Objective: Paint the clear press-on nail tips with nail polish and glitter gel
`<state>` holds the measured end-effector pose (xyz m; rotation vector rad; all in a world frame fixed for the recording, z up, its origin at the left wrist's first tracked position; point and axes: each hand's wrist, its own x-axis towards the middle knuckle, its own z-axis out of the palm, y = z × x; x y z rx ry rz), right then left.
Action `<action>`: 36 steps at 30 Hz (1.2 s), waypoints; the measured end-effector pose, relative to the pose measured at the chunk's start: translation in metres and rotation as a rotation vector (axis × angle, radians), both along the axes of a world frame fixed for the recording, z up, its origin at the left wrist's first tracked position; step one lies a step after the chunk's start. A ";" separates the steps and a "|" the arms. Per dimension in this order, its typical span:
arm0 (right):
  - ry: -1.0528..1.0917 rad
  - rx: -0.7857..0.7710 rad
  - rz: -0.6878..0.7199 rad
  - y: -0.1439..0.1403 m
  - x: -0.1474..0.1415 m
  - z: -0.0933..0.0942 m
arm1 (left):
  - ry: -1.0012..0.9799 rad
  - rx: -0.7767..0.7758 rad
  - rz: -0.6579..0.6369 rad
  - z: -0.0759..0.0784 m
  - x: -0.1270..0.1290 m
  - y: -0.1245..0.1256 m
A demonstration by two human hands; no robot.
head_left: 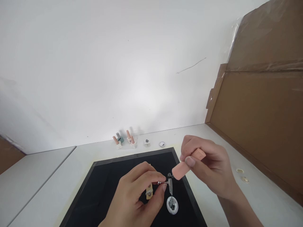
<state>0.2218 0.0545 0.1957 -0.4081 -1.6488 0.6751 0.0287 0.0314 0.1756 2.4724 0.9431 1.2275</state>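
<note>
Left hand: the left hand [136, 190] has thumb and fingertips pinched narrow on a thin metallic holder [162, 182], its end pointing toward the other hand.
Right hand: the right hand [210, 170] grips a peach polish cap [187, 164] between thumb and fingers, tilted down toward the left fingertips, with a dark brush [172, 177] below it.
Clear strip: an elongated clear strip [170, 186], probably a nail tip, lies just past the left fingertips and under the brush; whether it is fixed to the holder cannot be told.
Brush contact: the brush overlaps the strip's upper part; touching or just above, too small to tell.
Round palette: a white-rimmed oval palette [172, 205] with dark markings sits just nearer than the strip, right of the left thumb.
Yellowish stand: a small yellowish stand [149, 192] shows behind the gap between left thumb and fingers.
Black mat: the black mat [104, 186] spreads beneath the hands on the white bench [44, 195].
Bottle group: capped polish bottles [133, 143] stand beyond the left hand, with a small white bottle [147, 143] just right of them.
Step in hand: seemingly brushing polish onto the strip.
Next move calls for: a steady left pinch and a light, controlled right stroke along the strip.
</note>
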 end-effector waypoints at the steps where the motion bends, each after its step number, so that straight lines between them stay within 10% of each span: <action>1: -0.001 -0.003 0.003 0.000 0.000 0.000 | 0.005 -0.001 0.005 0.001 0.000 0.000; 36: 0.069 -0.063 0.015 0.005 0.000 -0.008 | 0.024 -0.033 0.016 -0.003 -0.004 -0.007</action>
